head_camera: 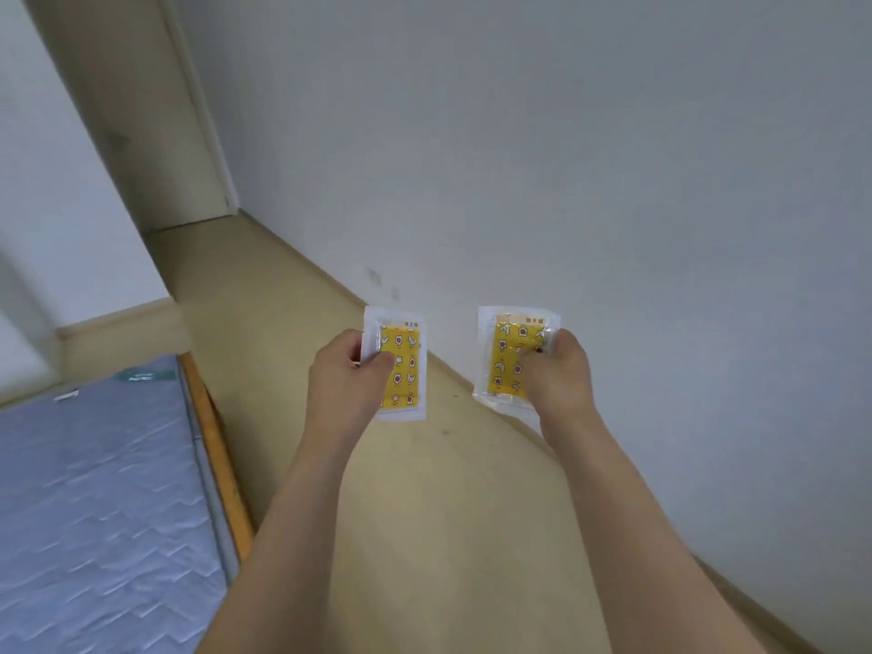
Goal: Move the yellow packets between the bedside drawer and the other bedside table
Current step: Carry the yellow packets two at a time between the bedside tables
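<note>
Status: transfer in progress, judged to be mid-carry. 2 yellow packets are off any furniture and held out in front of the person, above the beige floor [292,295] that runs between the bed and the white wall [566,158]. Neither the bedside drawer nor the other bedside table appears in view, so the pick-up stage reads as done for these 2 items and the set-down stage as outstanding; which piece of furniture is the destination cannot be determined from this view. The left hand [347,377] grips the left packet [406,356] along its left edge, thumb across the front face and fingers curled behind. The right hand [559,370] grips the right packet [505,356] at its right side, with the fingertips over the front; the exact finger placement is partly hidden by the hand itself and is possibly a pinch. The 2 packets are apart, side by side, at about the same height, both upright with the printed face towards the camera. Each is a flat clear or white plastic sachet with a sealed border around a yellow insert carrying small red and white figures, and a pale label strip at the top; the print is too small to read. The right packet shows more wrinkle and glare. A grey quilted mattress [94,512] on a wooden frame [217,441] lies at the lower left.
</note>
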